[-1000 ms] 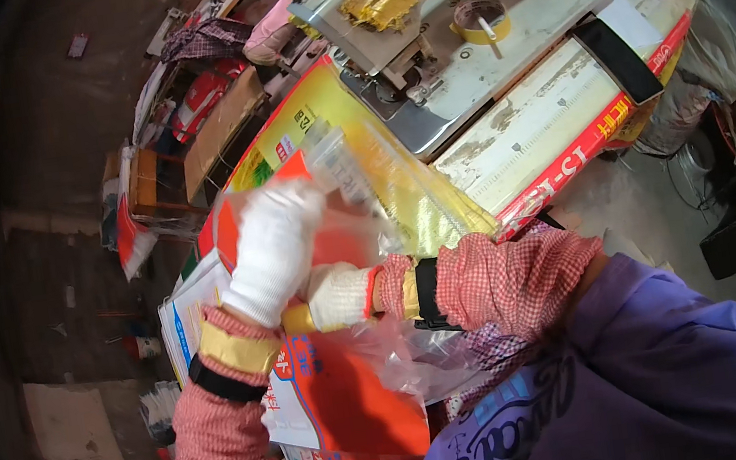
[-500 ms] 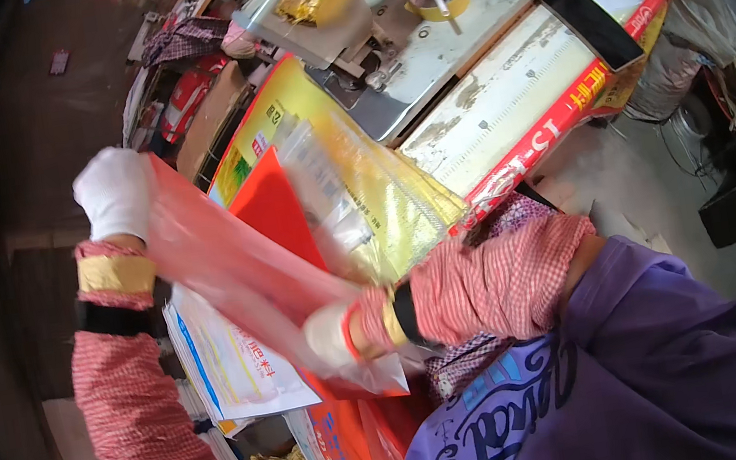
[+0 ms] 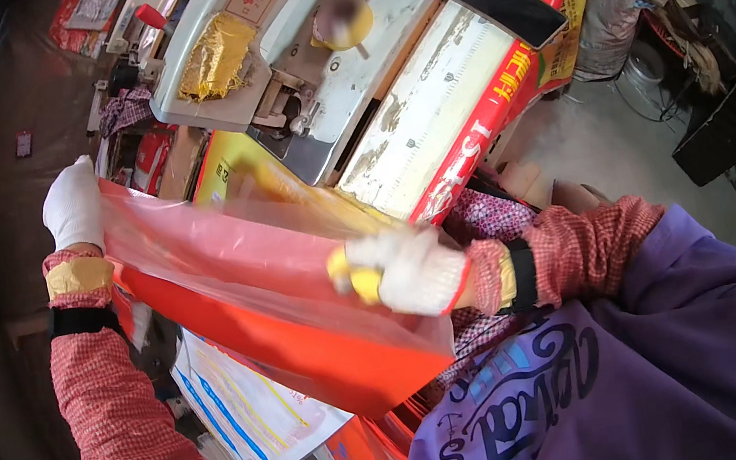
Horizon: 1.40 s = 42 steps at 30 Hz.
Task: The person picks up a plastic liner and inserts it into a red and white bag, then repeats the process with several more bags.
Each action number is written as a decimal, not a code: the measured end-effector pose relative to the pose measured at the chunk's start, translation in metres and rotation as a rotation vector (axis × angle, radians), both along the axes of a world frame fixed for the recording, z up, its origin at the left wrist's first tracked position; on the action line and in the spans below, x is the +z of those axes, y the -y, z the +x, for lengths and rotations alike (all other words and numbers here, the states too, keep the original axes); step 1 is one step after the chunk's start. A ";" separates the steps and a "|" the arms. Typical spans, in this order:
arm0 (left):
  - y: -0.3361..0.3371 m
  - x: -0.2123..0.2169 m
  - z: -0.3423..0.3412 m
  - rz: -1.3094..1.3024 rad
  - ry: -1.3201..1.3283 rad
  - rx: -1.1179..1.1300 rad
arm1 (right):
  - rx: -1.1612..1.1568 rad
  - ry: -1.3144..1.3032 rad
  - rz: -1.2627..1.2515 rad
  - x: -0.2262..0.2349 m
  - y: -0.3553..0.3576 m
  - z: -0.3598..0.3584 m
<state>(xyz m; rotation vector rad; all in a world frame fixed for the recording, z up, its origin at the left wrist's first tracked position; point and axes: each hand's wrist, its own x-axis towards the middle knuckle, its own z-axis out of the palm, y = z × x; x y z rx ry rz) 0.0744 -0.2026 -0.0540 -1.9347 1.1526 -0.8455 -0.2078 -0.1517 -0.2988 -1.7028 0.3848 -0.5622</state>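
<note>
My left hand, in a white glove, is closed on the far-left end of a large red plastic bag that has a clear plastic liner along its upper side. The bag stretches across in front of me, slanting down to the right. Over the liner's right part is my right hand, also gloved, with yellow on its fingertips. Motion smears those fingers, so whether they grip the liner is unclear. Beyond the bag lies a yellow printed bag, partly covered by the liner.
A sewing machine stands beyond, with a yellow tape roll on it. Along the worktable runs a red printed strip; a black phone-like slab rests at its far end. White printed sacks lie below the red bag.
The red bag has been drawn out wider and now covers more of the yellow bag. My right hand has moved up and right; my left hand has shifted slightly left and down.
</note>
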 end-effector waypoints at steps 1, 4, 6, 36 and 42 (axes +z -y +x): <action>-0.002 -0.002 0.003 0.003 0.000 0.007 | -0.116 0.156 0.102 0.003 0.006 0.001; 0.005 -0.011 -0.010 -0.021 -0.049 0.011 | -0.443 -0.015 -0.285 0.017 0.036 0.017; 0.007 -0.015 -0.013 -0.012 -0.060 -0.007 | -0.307 -0.271 -0.222 0.021 0.042 0.020; 0.020 -0.255 0.020 -0.190 -0.413 -0.634 | -0.101 -0.235 0.444 -0.080 0.017 -0.102; 0.025 -0.261 0.041 -0.363 -0.701 -0.876 | -0.259 0.114 1.662 -0.054 0.035 -0.085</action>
